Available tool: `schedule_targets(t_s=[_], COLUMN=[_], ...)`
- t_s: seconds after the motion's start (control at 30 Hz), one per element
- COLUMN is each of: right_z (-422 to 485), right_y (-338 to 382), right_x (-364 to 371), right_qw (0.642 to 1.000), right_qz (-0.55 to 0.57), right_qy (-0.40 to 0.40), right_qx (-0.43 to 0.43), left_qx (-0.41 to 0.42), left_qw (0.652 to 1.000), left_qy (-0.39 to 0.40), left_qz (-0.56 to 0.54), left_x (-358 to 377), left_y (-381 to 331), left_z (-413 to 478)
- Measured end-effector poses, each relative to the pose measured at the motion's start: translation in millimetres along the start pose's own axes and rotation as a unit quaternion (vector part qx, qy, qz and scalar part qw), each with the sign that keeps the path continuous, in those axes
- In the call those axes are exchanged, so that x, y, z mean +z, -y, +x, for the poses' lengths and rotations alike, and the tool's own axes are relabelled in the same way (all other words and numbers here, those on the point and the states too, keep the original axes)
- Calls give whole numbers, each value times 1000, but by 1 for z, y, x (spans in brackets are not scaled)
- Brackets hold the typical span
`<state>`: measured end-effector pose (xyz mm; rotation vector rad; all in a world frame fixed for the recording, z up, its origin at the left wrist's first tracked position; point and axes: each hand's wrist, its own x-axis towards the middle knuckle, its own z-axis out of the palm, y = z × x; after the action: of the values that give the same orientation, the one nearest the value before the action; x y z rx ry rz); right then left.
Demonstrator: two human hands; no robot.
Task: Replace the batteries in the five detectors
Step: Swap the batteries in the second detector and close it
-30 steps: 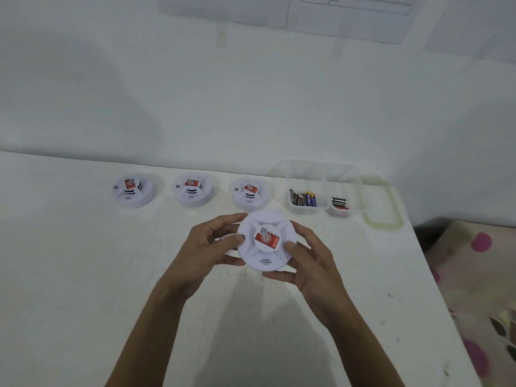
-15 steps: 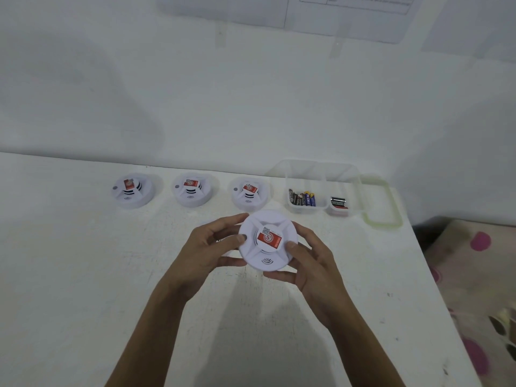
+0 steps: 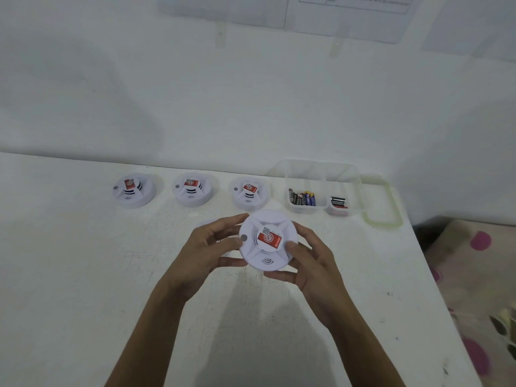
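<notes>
One white surface [image 3: 83, 275] against the wall, a clear divided box [image 3: 321, 174] near its far right corner, and a person's two hands holding a white detector [image 3: 266, 247] over the middle of it, red-labelled face up. The left hand [image 3: 203, 252] cups the left rim, fingers [image 3: 223, 221] curled behind it and thumb on the face beside a small grey button; the right hand [image 3: 312, 263] grips the opposite rim the same way, thumb pressed near the label. The hold looks set for twisting the body off its base, so the hands would do well to turn against each other with even pressure, thumbs off the raised centre, and the unit low over the surface in case it slips. Room is generous in front and to the left; the right edge lies not far beyond the right forearm, patterned fabric past it. Three more detectors [image 3: 192, 189] sit in a row behind, well apart from the hands, and loose batteries [image 3: 303, 198] lie in the box's front compartments, an easy reach past the right hand
</notes>
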<state>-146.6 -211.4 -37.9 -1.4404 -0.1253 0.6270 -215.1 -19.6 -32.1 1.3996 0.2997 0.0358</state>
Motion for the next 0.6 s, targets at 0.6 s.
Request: schedule_targets(t_s=[0.6], right_z=[0], right_y=[-1], right_x=[2], right_qw=[1000], right_qz=[2], right_qy=[-3], right_qx=[7], left_qx=[5], left_qw=[1000], left_qy=[3], left_qz=[5], left_x=[-1], left_y=[-1], left_z=[-1])
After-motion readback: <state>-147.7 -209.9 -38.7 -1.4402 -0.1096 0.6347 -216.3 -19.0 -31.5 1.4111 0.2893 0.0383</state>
